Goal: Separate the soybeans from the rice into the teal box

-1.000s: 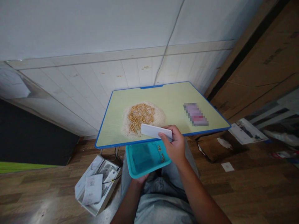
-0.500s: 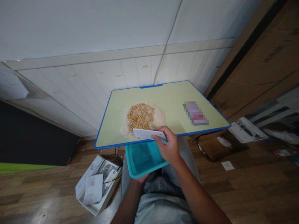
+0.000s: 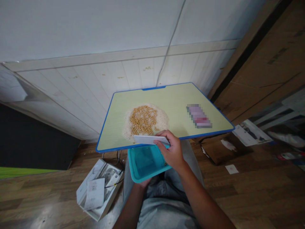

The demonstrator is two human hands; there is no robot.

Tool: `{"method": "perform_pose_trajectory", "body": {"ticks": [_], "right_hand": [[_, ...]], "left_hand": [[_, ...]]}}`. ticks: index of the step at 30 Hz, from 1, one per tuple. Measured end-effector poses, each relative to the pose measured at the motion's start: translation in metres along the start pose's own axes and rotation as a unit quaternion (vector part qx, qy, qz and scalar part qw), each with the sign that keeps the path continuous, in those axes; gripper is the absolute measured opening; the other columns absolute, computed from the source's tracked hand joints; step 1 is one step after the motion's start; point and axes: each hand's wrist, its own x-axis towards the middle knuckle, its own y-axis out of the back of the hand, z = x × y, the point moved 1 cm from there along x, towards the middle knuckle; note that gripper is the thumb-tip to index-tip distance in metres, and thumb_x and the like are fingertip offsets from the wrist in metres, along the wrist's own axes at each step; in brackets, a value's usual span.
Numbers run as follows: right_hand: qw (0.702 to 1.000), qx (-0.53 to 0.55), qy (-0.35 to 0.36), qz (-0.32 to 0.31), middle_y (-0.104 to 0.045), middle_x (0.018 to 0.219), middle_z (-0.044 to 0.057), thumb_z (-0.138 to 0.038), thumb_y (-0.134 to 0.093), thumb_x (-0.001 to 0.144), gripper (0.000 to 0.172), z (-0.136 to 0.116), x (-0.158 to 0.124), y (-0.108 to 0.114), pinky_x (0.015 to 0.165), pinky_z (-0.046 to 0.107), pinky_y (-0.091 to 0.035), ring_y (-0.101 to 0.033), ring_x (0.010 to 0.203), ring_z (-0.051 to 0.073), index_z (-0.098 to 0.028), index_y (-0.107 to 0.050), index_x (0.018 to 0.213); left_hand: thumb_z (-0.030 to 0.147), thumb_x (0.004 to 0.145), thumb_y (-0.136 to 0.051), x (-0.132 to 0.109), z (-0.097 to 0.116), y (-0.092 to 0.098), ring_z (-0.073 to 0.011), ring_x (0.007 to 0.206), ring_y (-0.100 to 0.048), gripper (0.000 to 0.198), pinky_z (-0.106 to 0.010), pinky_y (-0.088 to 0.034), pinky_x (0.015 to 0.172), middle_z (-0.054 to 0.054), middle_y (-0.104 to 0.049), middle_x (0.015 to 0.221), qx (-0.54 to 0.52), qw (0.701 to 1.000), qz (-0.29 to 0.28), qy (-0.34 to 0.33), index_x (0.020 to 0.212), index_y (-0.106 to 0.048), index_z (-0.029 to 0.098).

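Note:
Between the thumb and fingers of my right hand (image 3: 172,149) is a flat white card (image 3: 145,140), held on its long edge at the front of the small table (image 3: 176,98). Just beyond the card lies a pile of golden-brown beans (image 3: 143,119) on a spread of pale, rice-like grains (image 3: 162,120). A turquoise plastic tub (image 3: 145,163) sits over my lap, under the table's front edge. My left hand (image 3: 144,182) holds the tub from below at its near side, its fingers mostly hidden. A few small bits show at the tub's right inner side.
A blurred-out flat pinkish item (image 3: 199,116) lies on the table's right side. An open white box (image 3: 102,190) with papers and cables stands on the floor at left. Cardboard (image 3: 262,63) rises at right, and a white wall (image 3: 95,82) stands behind the table.
My right hand has drawn the card slightly toward me, from the near edge of the bean pile to the table's front edge. The tub and left hand stay put.

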Motion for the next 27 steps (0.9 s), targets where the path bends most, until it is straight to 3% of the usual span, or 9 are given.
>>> {"method": "perform_pose_trajectory", "body": {"ticks": [4,8,13,18,21,27], "right_hand": [[1.000,0.003,0.008,0.004,-0.088,0.095,0.004,-0.041,-0.091,0.106,0.016,-0.001,0.001,-0.002,0.081,0.035,-0.068,-0.082,0.087,0.026,-0.029,-0.083,0.101],[1.000,0.014,0.017,-0.007,-0.089,0.098,0.004,-0.045,-0.091,0.109,0.019,-0.002,0.004,-0.013,0.084,0.036,-0.069,-0.083,0.089,0.027,-0.030,-0.082,0.102],[0.998,0.000,0.031,-0.047,-0.089,0.099,0.005,-0.045,-0.088,0.111,0.018,-0.003,0.010,-0.037,0.088,0.038,-0.069,-0.082,0.091,0.027,-0.031,-0.081,0.103],[0.997,-0.022,0.046,-0.065,-0.089,0.103,0.005,-0.036,-0.087,0.112,0.013,-0.001,0.015,-0.060,0.092,0.039,-0.068,-0.083,0.097,0.028,-0.032,-0.078,0.103],[0.995,-0.022,0.061,-0.074,-0.087,0.103,0.004,-0.033,-0.086,0.113,0.011,0.001,0.020,-0.074,0.094,0.040,-0.067,-0.082,0.100,0.028,-0.032,-0.077,0.105],[0.991,-0.020,0.071,-0.108,-0.086,0.104,0.004,-0.030,-0.089,0.115,0.021,0.008,0.035,-0.103,0.097,0.040,-0.065,-0.080,0.102,0.027,-0.031,-0.074,0.100]], "left_hand": [[0.058,0.130,-0.039,0.008,-0.002,0.012,-0.0329,0.186,-0.064,0.062,-0.064,-0.042,0.161,-0.002,-0.093,0.168,-0.014,0.999,-0.031,0.008,0.138,-0.096,0.034],[0.058,0.130,-0.043,0.012,-0.002,0.015,-0.0304,0.189,-0.060,0.058,-0.060,-0.040,0.162,-0.003,-0.089,0.174,-0.033,0.999,-0.034,0.006,0.161,-0.086,0.034],[0.066,0.127,-0.049,0.012,-0.001,0.011,-0.0316,0.194,-0.053,0.069,-0.066,-0.043,0.159,-0.002,-0.075,0.192,-0.045,0.996,0.000,-0.077,0.192,-0.061,0.046],[0.059,0.128,-0.051,0.012,0.007,0.008,-0.0309,0.195,-0.051,0.074,-0.061,-0.041,0.161,-0.004,-0.068,0.200,-0.075,0.993,0.001,-0.095,0.199,-0.051,0.041],[0.058,0.131,-0.045,0.007,0.016,0.008,-0.0312,0.195,-0.051,0.072,-0.066,-0.043,0.159,-0.002,-0.065,0.203,-0.078,0.991,0.016,-0.111,0.201,-0.048,0.046],[0.069,0.131,-0.044,-0.009,0.034,0.022,-0.0375,0.199,-0.045,0.070,-0.072,-0.047,0.155,0.000,-0.055,0.210,-0.018,0.994,-0.036,-0.102,0.198,-0.054,0.049]]}}
